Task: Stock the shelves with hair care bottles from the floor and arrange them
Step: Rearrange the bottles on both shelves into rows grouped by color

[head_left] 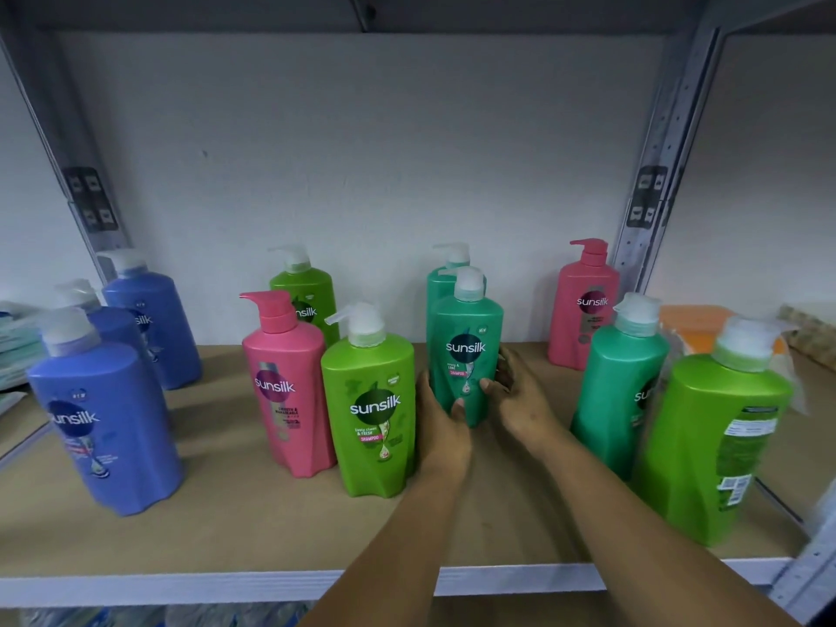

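Hands meet on a teal Sunsilk shampoo bottle [466,350] standing upright at the middle of the brown shelf [226,527]: the left hand [441,423] curls round its lower left side with the thumb across the front, and the right hand [515,391] wraps its lower right side, a fingertip on the label. A second teal pump bottle [445,269] stands directly behind it, mostly hidden. Just left of the left hand stands a lime green Sunsilk bottle [368,409], touching a pink Sunsilk bottle [287,391] on its left, with another green bottle [307,296] behind them. Three blue Sunsilk bottles [106,427] form a line toward the back at the far left. To the right, a pink bottle [583,305] stands near the wall, a teal bottle [622,382] stands in front of it, and a green bottle [719,441], turned back label outward, stands nearest the shelf's front edge.
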